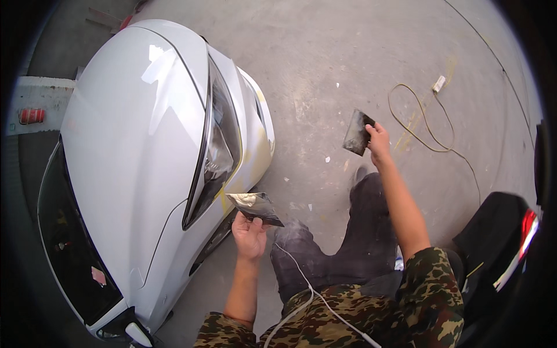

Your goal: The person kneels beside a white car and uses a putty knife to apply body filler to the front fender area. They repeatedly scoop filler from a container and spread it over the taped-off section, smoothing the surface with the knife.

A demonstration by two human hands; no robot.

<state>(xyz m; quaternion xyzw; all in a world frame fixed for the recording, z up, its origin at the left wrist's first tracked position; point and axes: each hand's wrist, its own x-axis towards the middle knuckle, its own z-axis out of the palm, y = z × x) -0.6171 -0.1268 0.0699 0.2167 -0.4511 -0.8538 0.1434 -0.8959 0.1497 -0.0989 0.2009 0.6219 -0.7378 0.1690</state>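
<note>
Filling step: my left hand (pixel 249 235) grips a putty-loaded board (pixel 254 207) beside the car bumper (pixel 255 156), right hand (pixel 378 139) pinches a spreader (pixel 356 132); scooping looks due next.

Your left hand (pixel 249 235) is curling palm-up, fingers pinching, forearm bare. Your right hand (pixel 378 139) is reaching forward, arm extended, fingers gripping.

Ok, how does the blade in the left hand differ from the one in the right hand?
The left hand holds its spreader low beside the white car's front corner, lying nearly flat, with a pale dab of filler on top. The right hand holds its spreader out over the concrete floor, well away from the car, tilted more on edge, and no clear dab shows on it. Both are dark, flat, roughly rectangular blades pinched at one edge.
</note>
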